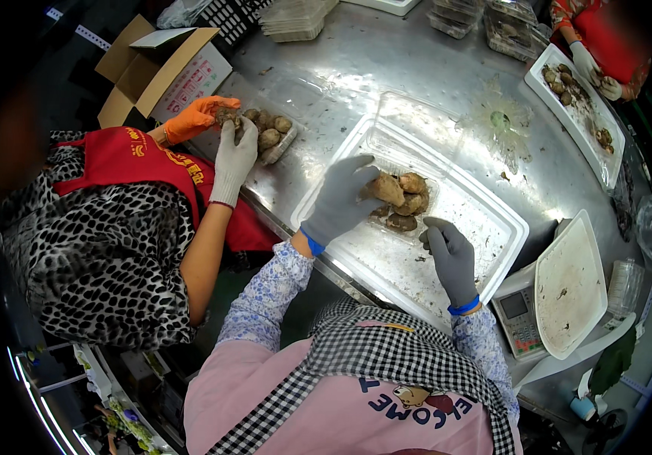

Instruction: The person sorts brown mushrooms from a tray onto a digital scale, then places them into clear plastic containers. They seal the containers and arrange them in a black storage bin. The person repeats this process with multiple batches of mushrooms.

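My left hand (345, 196), in a grey glove, grips a large brown tuber (387, 188) over a clear plastic box. Several more brown tubers (412, 202) lie in that box (434, 199), which stands in a white tray (504, 254) with bits of soil on its bottom. Just right of the box is my right hand (452, 259), also grey-gloved. Its fingers are curled and pressed together. A small dark bit shows by its fingertips, and I cannot make out what it is.
At left a co-worker's orange and white gloves (233, 155) handle tubers at another box (279, 144). A scale (568, 288) stands at right. Stacked clear boxes (296, 19) and a cardboard carton (161, 72) are at the back. Another person works at a white tray (603, 163), far right.
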`<state>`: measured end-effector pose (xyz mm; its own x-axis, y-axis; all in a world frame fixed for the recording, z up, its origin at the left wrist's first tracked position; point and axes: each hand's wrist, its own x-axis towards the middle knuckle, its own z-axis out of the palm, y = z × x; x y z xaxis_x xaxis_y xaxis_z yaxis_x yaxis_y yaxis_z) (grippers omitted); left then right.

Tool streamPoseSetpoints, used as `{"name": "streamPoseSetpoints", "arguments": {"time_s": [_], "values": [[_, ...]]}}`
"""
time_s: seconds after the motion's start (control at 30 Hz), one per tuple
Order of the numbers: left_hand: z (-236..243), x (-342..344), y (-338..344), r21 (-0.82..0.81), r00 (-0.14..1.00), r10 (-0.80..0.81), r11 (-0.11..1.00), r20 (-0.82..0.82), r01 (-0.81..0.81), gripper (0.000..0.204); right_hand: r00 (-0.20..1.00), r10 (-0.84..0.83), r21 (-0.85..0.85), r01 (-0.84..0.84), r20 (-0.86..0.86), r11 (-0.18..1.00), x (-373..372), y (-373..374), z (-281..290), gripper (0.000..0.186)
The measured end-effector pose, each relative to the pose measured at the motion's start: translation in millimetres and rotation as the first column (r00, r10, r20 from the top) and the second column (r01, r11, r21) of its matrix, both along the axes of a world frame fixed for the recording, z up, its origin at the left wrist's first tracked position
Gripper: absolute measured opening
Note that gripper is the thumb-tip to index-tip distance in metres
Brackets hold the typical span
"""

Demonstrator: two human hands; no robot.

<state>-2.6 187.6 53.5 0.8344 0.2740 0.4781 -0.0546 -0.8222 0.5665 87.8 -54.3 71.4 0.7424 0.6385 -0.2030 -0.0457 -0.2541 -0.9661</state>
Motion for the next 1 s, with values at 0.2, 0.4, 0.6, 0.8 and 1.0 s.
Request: {"name": "streamPoseSetpoints", "arguments": {"time_s": [0.2, 0.4, 0.6, 0.8, 1.0], "values": [[4, -22, -45, -0.396, 0.983, -0.135, 0.901, 0.125, 0.174, 0.061, 0.931, 0.128, 0.132, -0.087, -0.343, 0.987, -8, 18, 28, 0.037], [16, -46, -64, -0.732, 0.972, -0.231, 0.670, -0.049, 0.122, 0.070, 1.000, -0.008, 0.189, 0.004, 0.016, 0.982, -33, 10, 28, 0.035], [20, -51, -76, -0.905, 0.956, -0.294, 0.407, 0.001, 0.126, 0.070, 1.000, -0.020, 0.175, 0.017, 0.016, 0.984, -41, -1, 14, 0.034], [10, -52, -85, -0.950, 0.956, -0.292, 0.290, 0.025, 0.113, 0.069, 0.999, -0.039, 0.243, 0.046, -0.033, 0.969, -47, -5, 15, 0.036], [13, -56, -91, -0.964, 0.960, -0.274, 0.234, 0.062, 0.129, 0.064, 0.991, -0.010, 0.235, -0.022, 0.133, 0.972, -46, -11, 7, 0.034]]}}
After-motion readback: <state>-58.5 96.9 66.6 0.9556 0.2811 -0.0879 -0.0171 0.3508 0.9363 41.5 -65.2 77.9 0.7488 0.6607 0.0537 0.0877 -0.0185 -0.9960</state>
